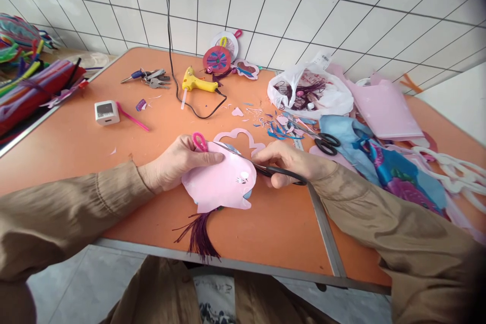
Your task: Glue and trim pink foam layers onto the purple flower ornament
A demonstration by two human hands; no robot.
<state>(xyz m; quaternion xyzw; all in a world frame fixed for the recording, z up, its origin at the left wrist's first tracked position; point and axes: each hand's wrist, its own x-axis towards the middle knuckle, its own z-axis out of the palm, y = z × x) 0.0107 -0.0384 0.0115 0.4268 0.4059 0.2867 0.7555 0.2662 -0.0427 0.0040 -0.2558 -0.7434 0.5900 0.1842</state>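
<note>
Here, the left hand (pixel 172 161) pinched the pink paper (pixel 212 182) above the orange table (pixel 159 228), some fingers hidden behind it. The right hand (pixel 294 158) gripped the black scissors (pixel 284 172) and hid part of them. A purple tassel (pixel 202 237) showed below, its top covered. Farther back, 2 round charms (pixel 216 61) overlapped.

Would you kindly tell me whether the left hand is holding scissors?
No, the left hand pinches the pink piece, while the right hand holds the black-handled scissors.

Bright light, faint glare on wall tiles (pixel 250 7), dark right corners.
</note>
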